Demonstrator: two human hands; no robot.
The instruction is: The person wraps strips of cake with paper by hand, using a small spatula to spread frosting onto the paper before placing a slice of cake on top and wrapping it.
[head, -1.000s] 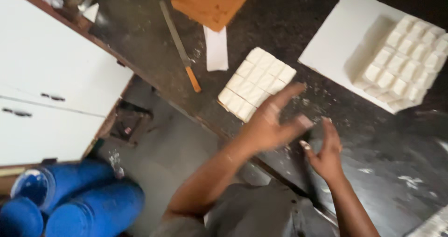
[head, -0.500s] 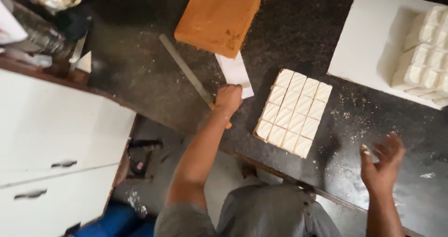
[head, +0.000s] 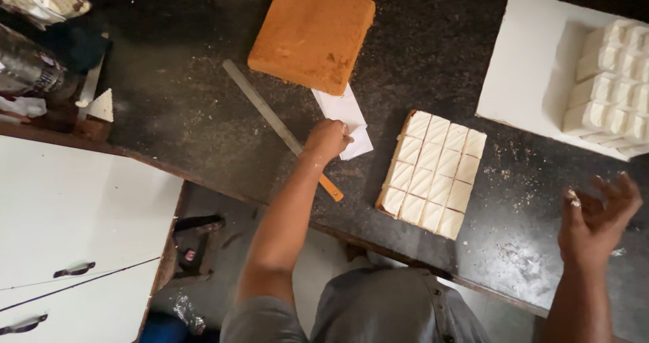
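The left hand (head: pixel 327 140) closes its fingers on a white paper sheet (head: pixel 346 113) lying on the dark surface (head: pixel 203 113) beside the long knife (head: pixel 280 128). Thin and floppy, it probably lifts best by an edge. The right hand (head: pixel 595 221) hovers with fingers spread, empty

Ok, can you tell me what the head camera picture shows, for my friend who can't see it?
Seen from above, a person's left hand presses on a white paper sheet beside a long knife on a dark counter. Their right hand is raised open, holding nothing. Between the hands sits a white iced cake cut into squares, with an orange sponge slab above.
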